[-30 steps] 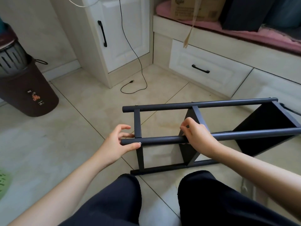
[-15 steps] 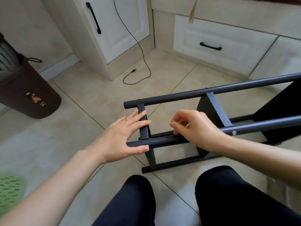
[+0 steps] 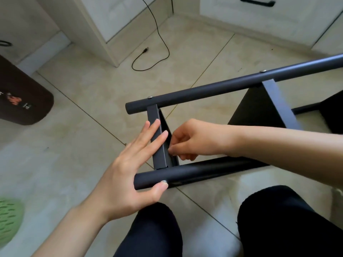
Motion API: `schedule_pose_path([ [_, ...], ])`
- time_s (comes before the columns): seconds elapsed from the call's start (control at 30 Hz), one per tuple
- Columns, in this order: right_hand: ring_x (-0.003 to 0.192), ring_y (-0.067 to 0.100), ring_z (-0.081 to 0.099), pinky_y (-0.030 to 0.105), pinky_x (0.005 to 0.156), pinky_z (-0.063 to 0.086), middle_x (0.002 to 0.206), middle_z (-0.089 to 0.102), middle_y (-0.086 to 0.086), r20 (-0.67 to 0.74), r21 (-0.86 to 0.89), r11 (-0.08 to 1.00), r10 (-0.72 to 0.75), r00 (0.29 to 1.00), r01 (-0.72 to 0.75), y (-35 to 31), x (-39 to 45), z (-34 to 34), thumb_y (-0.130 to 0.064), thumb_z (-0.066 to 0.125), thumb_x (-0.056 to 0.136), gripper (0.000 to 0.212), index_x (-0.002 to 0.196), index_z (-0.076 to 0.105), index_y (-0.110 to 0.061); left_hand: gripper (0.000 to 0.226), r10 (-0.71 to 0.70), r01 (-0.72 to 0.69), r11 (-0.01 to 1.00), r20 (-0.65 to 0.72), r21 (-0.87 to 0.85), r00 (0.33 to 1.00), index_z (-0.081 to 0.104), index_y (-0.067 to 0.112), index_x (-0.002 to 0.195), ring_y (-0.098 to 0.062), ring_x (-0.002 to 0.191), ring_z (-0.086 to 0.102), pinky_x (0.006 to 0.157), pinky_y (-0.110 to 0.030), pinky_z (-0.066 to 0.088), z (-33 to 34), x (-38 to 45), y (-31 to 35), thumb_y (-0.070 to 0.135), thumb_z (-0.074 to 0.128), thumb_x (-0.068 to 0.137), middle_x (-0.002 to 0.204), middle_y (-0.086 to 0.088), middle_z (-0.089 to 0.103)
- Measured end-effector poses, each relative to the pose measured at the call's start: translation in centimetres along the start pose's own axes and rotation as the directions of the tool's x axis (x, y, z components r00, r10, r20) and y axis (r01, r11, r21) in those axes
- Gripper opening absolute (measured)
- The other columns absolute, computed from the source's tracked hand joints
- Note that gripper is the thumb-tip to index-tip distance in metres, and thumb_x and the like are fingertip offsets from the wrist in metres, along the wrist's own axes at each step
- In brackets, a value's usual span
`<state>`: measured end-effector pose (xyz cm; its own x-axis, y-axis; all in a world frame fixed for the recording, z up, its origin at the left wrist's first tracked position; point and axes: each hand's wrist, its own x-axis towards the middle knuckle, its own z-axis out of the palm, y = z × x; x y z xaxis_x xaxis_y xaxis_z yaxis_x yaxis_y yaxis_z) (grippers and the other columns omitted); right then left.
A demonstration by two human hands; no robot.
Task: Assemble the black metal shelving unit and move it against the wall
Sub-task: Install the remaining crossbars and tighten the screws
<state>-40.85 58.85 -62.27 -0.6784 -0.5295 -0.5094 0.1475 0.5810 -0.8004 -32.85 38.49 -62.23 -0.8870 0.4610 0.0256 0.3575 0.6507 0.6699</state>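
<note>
One black shelving unit lying sideways on floor, two round tubes up. Left hand flat, fingers straight on crossbar, thumb touching near tube. Right hand curled, pinching at crossbar's right; pinched thing unclear.

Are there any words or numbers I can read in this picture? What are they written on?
No text here can be read.
Brown bin: an orange flame-like mark with small white signs beside it, too blurred to read.
Black shelf frame: no words or numbers, only screw heads.
Green mat: just a pattern of holes, no writing.
Cabinet drawers and black cable: no labels visible.
</note>
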Motion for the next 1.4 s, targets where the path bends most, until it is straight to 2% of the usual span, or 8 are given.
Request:
schedule_pose_path([
  [0.13,0.054,0.006,0.058,0.017,0.058,0.054,0.056,0.065,-0.006,0.006,0.056,0.998,-0.004,1.0,0.004,0.5,0.7,0.0,-0.02,0.063,0.095,0.018,0.088,0.07,-0.004,0.083,0.029,-0.029,1.0,-0.005,-0.009,1.0,0.037,0.024,0.154,-0.017,0.154,0.016,0.12,-0.021,0.02,0.3,0.0,-0.3,0.032,0.064,0.076,0.167,0.01,0.021],
  [0.5,0.068,0.013,0.068,0.024,0.072,0.057,0.085,0.076,0.01,0.313,0.382,0.901,0.081,0.946,-0.204,1.2,1.1,-0.4,-0.01,0.066,0.092,0.003,0.09,0.065,-0.008,0.082,0.062,-0.061,0.997,0.017,-0.037,0.998,0.04,0.022,0.152,-0.022,0.154,0.02,0.12,-0.022,0.023,0.1,0.7,-1.1,0.03,0.065,0.074,0.165,0.005,0.026],
  [0.8,0.073,0.012,0.059,0.018,0.064,0.052,0.082,0.072,0.006,0.311,0.406,0.896,0.049,0.949,-0.179,0.9,1.2,-0.9,-0.008,0.068,0.09,0.009,0.082,0.066,-0.012,0.08,0.059,-0.059,0.998,0.009,-0.006,0.998,0.041,0.022,0.15,-0.023,0.154,0.02,0.12,-0.023,0.023,0.1,0.6,-0.8,0.031,0.064,0.075,0.165,0.004,0.028],
  [0.93,0.076,0.013,0.059,0.021,0.068,0.052,0.081,0.07,0.005,0.31,0.411,0.9,0.012,0.951,-0.145,0.9,1.4,-1.1,-0.011,0.065,0.093,0.015,0.079,0.067,-0.016,0.077,0.085,-0.09,0.987,0.045,0.131,0.995,0.041,0.025,0.148,-0.023,0.154,0.02,0.121,-0.037,0.025,-0.7,0.8,-0.7,0.041,0.064,0.076,0.163,0.006,0.029],
  [1.03,0.073,0.012,0.059,0.02,0.065,0.052,0.073,0.068,0.0,0.286,0.351,0.929,0.013,0.958,-0.117,1.0,1.6,-0.9,-0.014,0.066,0.093,0.015,0.079,0.068,-0.018,0.074,0.121,-0.148,0.949,0.111,0.278,0.986,0.045,0.028,0.145,-0.024,0.153,0.023,0.117,-0.057,0.03,-2.2,1.5,-0.7,0.056,0.063,0.079,0.16,0.007,0.033],
  [1.1,0.07,0.011,0.059,0.017,0.06,0.052,0.072,0.067,0.0,0.229,0.237,0.967,0.037,0.973,-0.092,1.1,1.8,-0.7,-0.014,0.064,0.092,0.013,0.082,0.071,-0.02,0.071,0.113,-0.174,0.915,0.181,0.364,0.977,0.047,0.032,0.142,-0.025,0.154,0.019,0.115,-0.06,0.028,-3.2,2.2,-0.5,0.07,0.055,0.082,0.159,0.009,0.033],
  [1.27,0.061,0.005,0.057,0.017,0.058,0.048,0.071,0.067,-0.003,0.049,-0.126,0.992,0.016,0.999,-0.01,0.9,1.4,-1.6,-0.026,0.059,0.093,0.018,0.089,0.075,-0.018,0.092,0.018,-0.142,0.88,0.268,0.452,0.963,0.024,0.033,0.159,-0.017,0.156,0.011,0.118,-0.038,0.013,-4.0,2.6,0.1,0.085,0.035,0.083,0.168,0.012,0.014],
  [1.4,0.055,0.004,0.052,0.014,0.052,0.037,0.054,0.056,-0.009,-0.225,-0.287,0.934,-0.281,0.933,0.212,-0.9,-0.2,-3.9,-0.032,0.045,0.101,0.035,0.072,0.061,-0.021,0.09,-0.14,0.119,0.948,0.051,0.294,0.989,0.02,0.032,0.16,0.002,0.149,0.022,0.104,-0.022,0.04,-2.3,2.2,0.5,0.064,0.058,0.085,0.166,0.018,0.016],
])
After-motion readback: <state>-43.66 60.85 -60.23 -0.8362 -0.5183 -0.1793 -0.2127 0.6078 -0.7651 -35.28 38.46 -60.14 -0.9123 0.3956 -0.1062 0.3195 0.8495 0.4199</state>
